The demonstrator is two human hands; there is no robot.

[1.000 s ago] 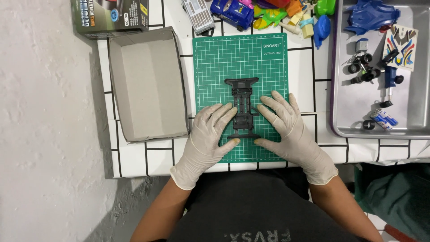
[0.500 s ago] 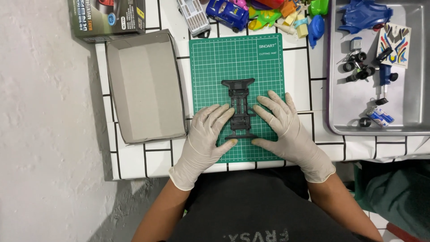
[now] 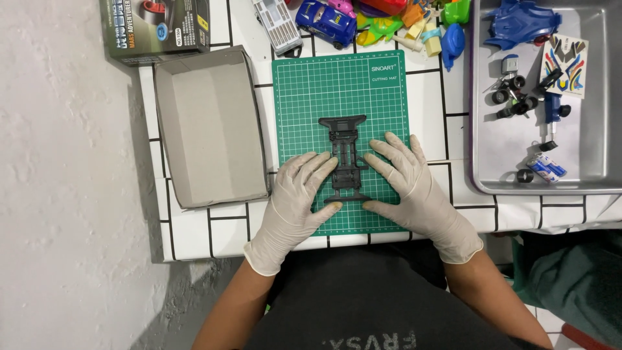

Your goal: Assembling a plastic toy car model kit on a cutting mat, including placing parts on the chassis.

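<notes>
Both gloved hands flat beside black chassis (image 3: 345,157) on cutting mat (image 3: 304,91).

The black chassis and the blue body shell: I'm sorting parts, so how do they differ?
The black chassis lies on the green cutting mat, flat and skeletal, between the left hand and right hand. The blue body shell sits in the metal tray, solid, untouched. Both are plastic toy-car parts.

Open mat at twelve o'clock, clutter around it

Bare green mat (image 3: 340,84) lies free beyond the black frame (image 3: 346,159); toys (image 3: 382,23) block twelve o'clock, the cardboard box (image 3: 207,126) walls nine o'clock, the metal tray (image 3: 479,129) three o'clock on the desk (image 3: 214,230).
</notes>
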